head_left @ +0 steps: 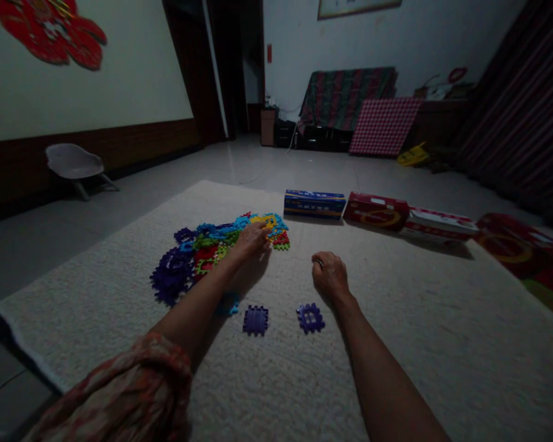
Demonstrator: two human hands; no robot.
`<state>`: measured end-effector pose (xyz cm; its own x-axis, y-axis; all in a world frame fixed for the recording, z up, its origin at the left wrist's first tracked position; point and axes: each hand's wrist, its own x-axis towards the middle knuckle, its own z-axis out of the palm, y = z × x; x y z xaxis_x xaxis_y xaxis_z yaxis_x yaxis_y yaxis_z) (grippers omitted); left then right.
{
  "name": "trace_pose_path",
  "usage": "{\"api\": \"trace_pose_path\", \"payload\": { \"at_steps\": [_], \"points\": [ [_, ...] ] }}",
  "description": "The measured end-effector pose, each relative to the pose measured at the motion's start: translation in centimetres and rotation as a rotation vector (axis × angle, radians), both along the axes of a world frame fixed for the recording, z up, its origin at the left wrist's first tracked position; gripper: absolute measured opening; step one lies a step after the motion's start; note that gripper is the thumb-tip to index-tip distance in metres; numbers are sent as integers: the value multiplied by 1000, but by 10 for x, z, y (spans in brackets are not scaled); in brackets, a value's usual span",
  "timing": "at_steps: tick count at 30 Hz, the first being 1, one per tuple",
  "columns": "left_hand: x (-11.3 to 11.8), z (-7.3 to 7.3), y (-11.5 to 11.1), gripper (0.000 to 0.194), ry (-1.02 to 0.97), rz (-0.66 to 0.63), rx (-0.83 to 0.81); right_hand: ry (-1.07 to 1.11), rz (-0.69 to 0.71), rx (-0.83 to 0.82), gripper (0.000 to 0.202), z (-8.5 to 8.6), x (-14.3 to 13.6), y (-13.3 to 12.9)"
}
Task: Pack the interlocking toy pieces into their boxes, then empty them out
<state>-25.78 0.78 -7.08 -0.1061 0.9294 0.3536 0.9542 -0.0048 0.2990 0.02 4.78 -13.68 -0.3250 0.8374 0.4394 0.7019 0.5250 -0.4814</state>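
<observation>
My left hand [252,240] reaches into a pile of plastic interlocking building tiles, its fingers extended over the yellow tiles [263,220] at the pile's far right end. Whether it grips one of them is hard to see. Purple tiles [171,276] lie at the pile's left side, with blue, green and red ones between. My right hand [330,274] rests on the mat with curled fingers, and no tile shows in it. Nearer to me lie a solid purple square tile [256,320] and a purple window-frame tile [311,318]. A light-blue tile [229,303] is partly hidden by my left forearm.
All this lies on a pale textured mat [276,387]. Along its far edge stand a blue box [314,204], a dark red box [376,210] and a white-and-red box [440,225]. More red boxes [511,242] are at right. A small chair [76,162] stands by the left wall.
</observation>
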Motion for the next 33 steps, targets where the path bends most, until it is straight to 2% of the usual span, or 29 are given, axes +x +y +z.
{"api": "trace_pose_path", "payload": {
  "at_steps": [3, 6, 9, 12, 15, 18, 33],
  "points": [
    [30, -6, 44, 32, 98, -125, -76, 8, 6, 11, 26, 0, 1, -1],
    [46, -12, 76, 46, 218, -150, -164, 36, 11, 20, 26, -1, 2, -1],
    [48, -16, 98, 46, 304, -132, -272, 59, 15, 12, 25, -2, 2, 0],
    [37, -16, 109, 48, 304, -124, -337, 71, 17, 14, 24, -3, 3, 1],
    [21, -17, 109, 55, 312, -120, -385, 70, 11, 14, 24, -3, 2, 2],
    [3, -17, 101, 51, 327, -95, -400, 74, 7, 9, 25, -5, 3, 3],
    [-101, -8, 42, 38, 368, 78, -410, 69, 14, 45, 27, -7, 4, 5]
  ]
}}
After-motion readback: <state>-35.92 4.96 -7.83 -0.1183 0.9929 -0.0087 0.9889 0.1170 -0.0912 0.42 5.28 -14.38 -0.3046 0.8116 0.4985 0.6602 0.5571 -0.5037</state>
